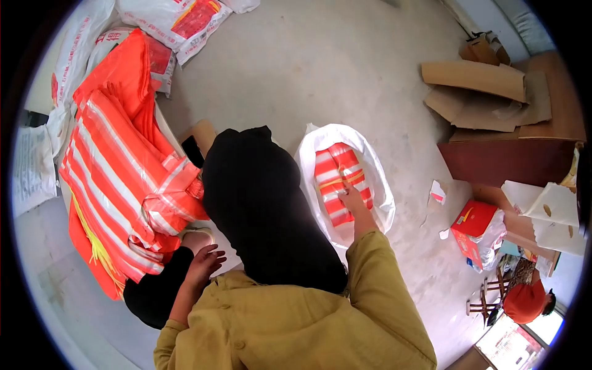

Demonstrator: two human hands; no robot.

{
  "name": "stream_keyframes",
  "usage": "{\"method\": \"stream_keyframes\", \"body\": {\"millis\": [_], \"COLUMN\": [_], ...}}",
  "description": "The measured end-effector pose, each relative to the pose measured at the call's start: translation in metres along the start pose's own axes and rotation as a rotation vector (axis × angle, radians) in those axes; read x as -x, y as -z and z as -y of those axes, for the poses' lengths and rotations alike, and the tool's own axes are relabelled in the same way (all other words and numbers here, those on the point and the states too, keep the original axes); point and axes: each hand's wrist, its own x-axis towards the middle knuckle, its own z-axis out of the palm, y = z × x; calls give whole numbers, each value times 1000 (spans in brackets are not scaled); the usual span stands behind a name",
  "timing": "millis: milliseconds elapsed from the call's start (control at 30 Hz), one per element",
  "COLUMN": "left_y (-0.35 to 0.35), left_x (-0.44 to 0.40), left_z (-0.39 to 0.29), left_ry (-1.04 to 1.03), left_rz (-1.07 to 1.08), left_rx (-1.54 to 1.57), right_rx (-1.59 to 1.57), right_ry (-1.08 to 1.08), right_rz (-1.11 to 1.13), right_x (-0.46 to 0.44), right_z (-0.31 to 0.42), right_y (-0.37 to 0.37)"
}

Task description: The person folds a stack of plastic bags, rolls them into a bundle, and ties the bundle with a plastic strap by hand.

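Touches striped bundles (326, 175) in the white sack (385, 200) with right hand (353, 198), can't tell if gripping; has left hand (203, 264) empty, loose, left of the sack. Probably soft, light: grasp mid-bundle.

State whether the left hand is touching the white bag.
Apart. The head view shows the black-clad right leg lying between the left hand and the white bag.

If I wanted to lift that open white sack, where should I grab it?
Best by the rim of the white sack, probably from above, one hand on each side: its mouth opens upward, and its loose edge stands around the striped bundles. Mind the person's right hand, reaching inside.
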Motion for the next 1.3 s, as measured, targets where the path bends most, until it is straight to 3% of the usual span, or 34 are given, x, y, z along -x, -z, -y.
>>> {"method": "stream_keyframes", "body": {"millis": [167, 200, 300, 333, 433, 533, 633, 733, 833, 1033, 1067, 1100, 1233, 1300], "left_y": [6, 7, 10, 10, 17, 15, 15, 11, 4, 3, -1, -3, -4, 2], "left_x": [-2, -4, -8, -7, -13, -8, -7, -5, -1, -7, -4, 0, -7, -22], "left_z": [1, 4, 9, 10, 19, 15, 16, 15, 13, 21, 19, 15, 19, 32], "left_ry": [10, 9, 12, 14, 25, 14, -2, 0, -3, -56, -65, -90, -220, -306], "left_rz": [-15, -24, -12, -4, 30, 26, -4, -40, -34, -34, -43, -43, 27, 43], "left_rx": [-67, -75, -58, -47, -49, -72, -100, -88, -103, -92, -87, -120, -316, -498], "right_rx": [279, 283, 184, 106, 522, 478, 496, 542, 396, 599, 614, 632, 467, 333], "right_ry": [-49, -31, 139, 79, 466, 167, -20, 41, 14, 360, 326, 298, 544, 509], "right_rz": [-392, -386, -327, -151, -116, 198, 309, 343, 291, 219, 245, 278, 234, 207], "right_x": [25, 41, 43, 54, 30, 29, 30, 8, 10, 5, 14, 22, 9, -2], "right_z": [44, 68, 35, 47, -16, 9, 48, 21, 13, -35, -19, -6, -30, -41], "right_y": [-6, 0, -21, -20, -57, -51, -37, -42, -49, -60, -54, -49, -36, -31]}}
